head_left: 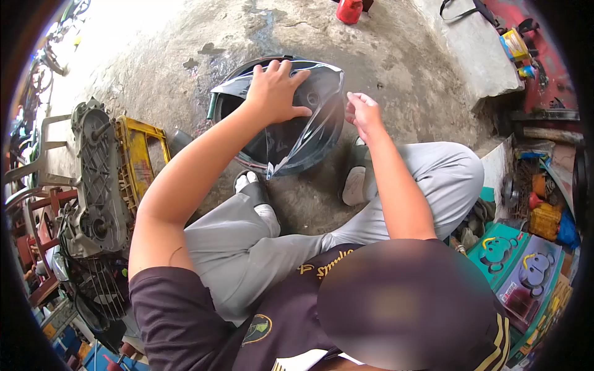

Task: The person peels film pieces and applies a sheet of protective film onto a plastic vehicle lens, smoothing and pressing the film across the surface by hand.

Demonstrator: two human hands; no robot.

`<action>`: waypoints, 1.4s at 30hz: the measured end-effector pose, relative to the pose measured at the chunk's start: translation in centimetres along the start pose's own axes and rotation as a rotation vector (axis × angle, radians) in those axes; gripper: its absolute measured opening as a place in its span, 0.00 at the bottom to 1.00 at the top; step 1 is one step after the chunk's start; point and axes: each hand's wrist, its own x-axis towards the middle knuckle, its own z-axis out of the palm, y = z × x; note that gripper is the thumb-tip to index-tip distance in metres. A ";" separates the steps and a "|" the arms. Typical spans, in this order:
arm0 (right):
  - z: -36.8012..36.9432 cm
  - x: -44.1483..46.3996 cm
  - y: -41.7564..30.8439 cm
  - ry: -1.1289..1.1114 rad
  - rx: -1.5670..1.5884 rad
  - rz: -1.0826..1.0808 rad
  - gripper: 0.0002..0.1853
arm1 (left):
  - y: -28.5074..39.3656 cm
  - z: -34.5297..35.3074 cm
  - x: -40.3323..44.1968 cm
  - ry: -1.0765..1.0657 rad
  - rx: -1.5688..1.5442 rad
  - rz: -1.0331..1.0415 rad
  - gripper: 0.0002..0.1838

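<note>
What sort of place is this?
Probably a motorbike repair workshop, judging by the ribbed metal casing, which looks like an engine part, the stained concrete floor, and the clear curved cover, perhaps a lamp lens, over the black basin.

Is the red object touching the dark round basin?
Apart: the head view plainly shows a stretch of concrete floor between the red object and the dark round basin.

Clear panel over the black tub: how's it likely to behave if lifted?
Clear panel looks thin, so probably light. It keeps its creased shape over the black tub, so likely fairly stiff. Glossy highlights suggest it could be slippery.
</note>
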 end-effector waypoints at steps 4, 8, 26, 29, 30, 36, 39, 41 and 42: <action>0.3 1.1 1.8 -0.120 -0.066 -0.013 0.11 | -0.7 2.7 1.7 -0.055 -0.008 0.068 0.56; 0.1 3.4 4.4 -0.159 -0.105 -0.124 0.13 | -0.9 3.4 1.9 -0.135 -0.032 0.041 0.57; 1.8 -1.4 2.5 0.177 -0.473 -0.782 0.09 | -0.1 3.3 2.1 -0.135 -0.039 -0.027 0.60; 1.9 -2.1 2.7 0.226 -0.593 -0.998 0.07 | 0.1 3.5 2.0 -0.137 -0.053 -0.048 0.61; 1.8 -2.1 2.8 0.210 -0.593 -0.965 0.07 | 0.3 3.4 1.9 -0.134 -0.050 -0.048 0.61; 1.3 -1.0 1.9 0.140 -0.546 -0.832 0.06 | 1.6 3.0 2.1 -0.206 -0.087 -0.130 0.62; 1.4 -2.4 2.4 0.175 -0.609 -0.866 0.05 | 1.7 3.4 2.2 -0.193 -0.069 -0.140 0.63; 1.4 -2.0 2.3 0.205 -0.647 -0.911 0.05 | 1.5 3.6 2.2 -0.181 -0.084 -0.142 0.63; 1.2 -0.6 2.3 0.204 -0.615 -0.937 0.05 | 1.5 3.6 2.1 -0.172 -0.090 -0.144 0.62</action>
